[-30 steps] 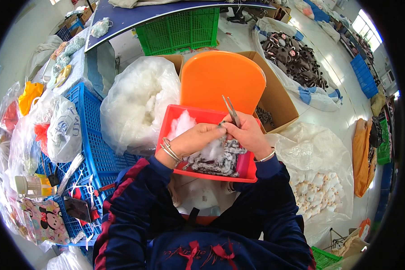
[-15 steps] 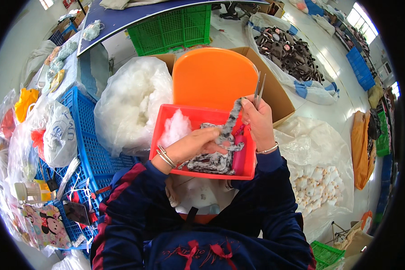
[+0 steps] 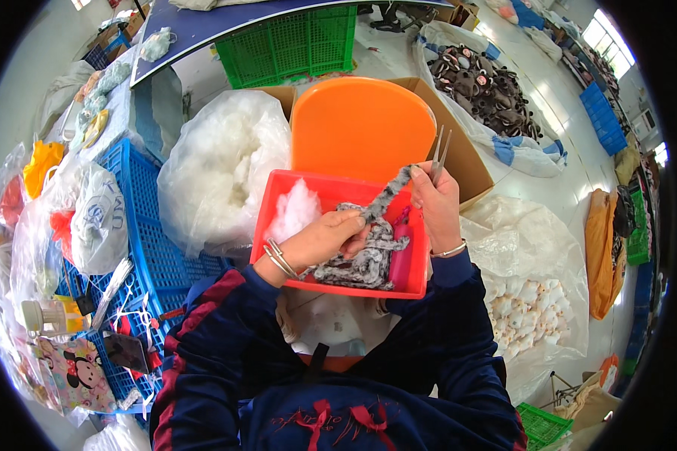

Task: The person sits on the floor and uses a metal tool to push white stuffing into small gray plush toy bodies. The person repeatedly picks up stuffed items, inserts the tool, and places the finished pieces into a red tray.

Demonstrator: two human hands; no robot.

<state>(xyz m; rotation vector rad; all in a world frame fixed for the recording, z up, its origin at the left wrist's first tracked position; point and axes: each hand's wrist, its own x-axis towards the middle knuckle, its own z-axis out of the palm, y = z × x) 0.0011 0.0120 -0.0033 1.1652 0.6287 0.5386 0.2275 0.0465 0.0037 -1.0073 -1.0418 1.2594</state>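
A thin, furry grey-and-black plush strip (image 3: 389,193) is stretched slantwise between my two hands. My left hand (image 3: 325,242) is closed on its lower end, over the red tray (image 3: 346,188). At the upper end, my right hand (image 3: 437,204) pinches the strip between thumb and finger. That same hand also keeps metal tweezers (image 3: 441,149), their tips pointing up and away from me. In the tray below lie more grey plush pieces (image 3: 362,269) in a heap and a tuft of white stuffing (image 3: 294,210). Something magenta lies along the right side, partly hidden by my right hand.
Beyond the tray stands an orange chair (image 3: 362,124), with a cardboard box (image 3: 468,169) behind. Left are a clear bag of white stuffing (image 3: 229,169) and blue crates (image 3: 137,199). To the right lies a plastic sheet with small white pieces (image 3: 530,316). A sack holds dark plush parts (image 3: 481,86).
My left hand has drawn its fingers in around the strip's lower end. My right hand has shifted slightly right, and the strip now slants more.
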